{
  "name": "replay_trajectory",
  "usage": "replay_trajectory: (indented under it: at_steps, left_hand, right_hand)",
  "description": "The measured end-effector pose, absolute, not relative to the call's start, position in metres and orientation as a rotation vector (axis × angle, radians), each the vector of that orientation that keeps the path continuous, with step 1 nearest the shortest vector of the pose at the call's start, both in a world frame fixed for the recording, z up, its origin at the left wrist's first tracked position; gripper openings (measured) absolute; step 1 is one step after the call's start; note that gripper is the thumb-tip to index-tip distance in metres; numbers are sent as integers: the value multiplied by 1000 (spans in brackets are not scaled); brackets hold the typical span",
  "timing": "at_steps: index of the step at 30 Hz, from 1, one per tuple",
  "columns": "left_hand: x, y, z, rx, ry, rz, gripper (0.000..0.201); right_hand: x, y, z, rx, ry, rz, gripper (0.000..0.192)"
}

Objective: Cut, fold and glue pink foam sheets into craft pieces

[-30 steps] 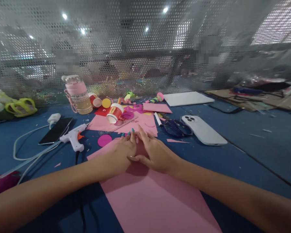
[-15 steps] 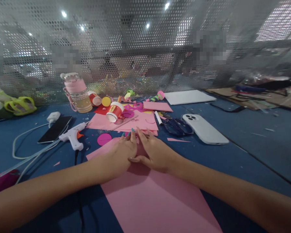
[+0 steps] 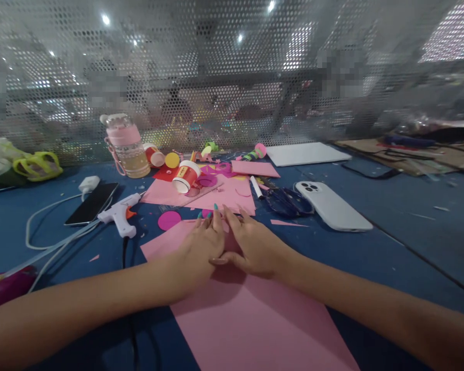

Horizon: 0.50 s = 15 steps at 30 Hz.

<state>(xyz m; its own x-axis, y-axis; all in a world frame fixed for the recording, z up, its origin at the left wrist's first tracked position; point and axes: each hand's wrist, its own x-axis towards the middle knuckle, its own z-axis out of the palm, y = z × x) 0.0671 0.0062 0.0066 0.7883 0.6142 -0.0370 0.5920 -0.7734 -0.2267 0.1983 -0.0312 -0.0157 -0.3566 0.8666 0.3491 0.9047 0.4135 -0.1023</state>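
A large pink paper sheet (image 3: 263, 330) lies on the blue table, running toward me. My left hand (image 3: 199, 250) rests on its far part, fingers stretched forward, some with teal nails. Beside it, my right hand (image 3: 259, 245) also lies on the sheet with its fingers extended and its thumb reaching toward the left hand. The fingertips of both hands nearly meet, and neither hand grips anything I can see. What lies directly beneath the palms is hidden. Just beyond the left fingers is a magenta paper circle (image 3: 169, 220).
Left are a white glue gun (image 3: 120, 215), a black phone (image 3: 92, 204) and a bottle (image 3: 127, 149). Ahead, a paper cup (image 3: 186, 176) lies on pink paper scraps. Right are blue-handled scissors (image 3: 288, 202), a white marker (image 3: 257, 187) and a white phone (image 3: 334, 207). Perforated metal (image 3: 224, 67) stands behind.
The view has shifted slightly, so things appear a little farther right. Both hands remain on the pink sheet in nearly the same pose.
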Motion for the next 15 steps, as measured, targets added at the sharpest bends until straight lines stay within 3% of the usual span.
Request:
replay_trajectory:
  at_steps: [3,15]
  left_hand:
    - [68,2,8,-2772,-930,300,59]
    - [71,6,5,-2839,-951,277,59]
  right_hand:
    - [198,-32,-15,-1530,-2312,-149,92]
    - [199,-30,-15,-1493,-2307,-32,101]
